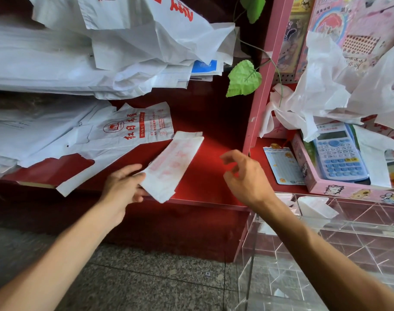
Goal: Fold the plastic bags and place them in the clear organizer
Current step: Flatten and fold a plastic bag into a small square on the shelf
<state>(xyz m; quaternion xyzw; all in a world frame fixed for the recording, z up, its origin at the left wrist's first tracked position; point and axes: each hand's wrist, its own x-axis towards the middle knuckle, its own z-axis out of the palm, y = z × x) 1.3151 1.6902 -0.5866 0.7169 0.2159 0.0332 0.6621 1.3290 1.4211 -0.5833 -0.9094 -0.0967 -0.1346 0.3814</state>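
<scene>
A white plastic bag folded into a long strip lies slanted on the red shelf, its near end over the shelf's front edge. My left hand holds that near end, thumb on top. My right hand hovers just right of the strip with loosely curled fingers, holding nothing. The clear organizer stands at lower right, and a folded white bag sits in one of its compartments. A flat bag with red print lies further back on the shelf.
Heaps of white bags fill the upper left. More crumpled bags hang at the right over a pink tray holding a blue calculator. A pink post and green leaves border the shelf.
</scene>
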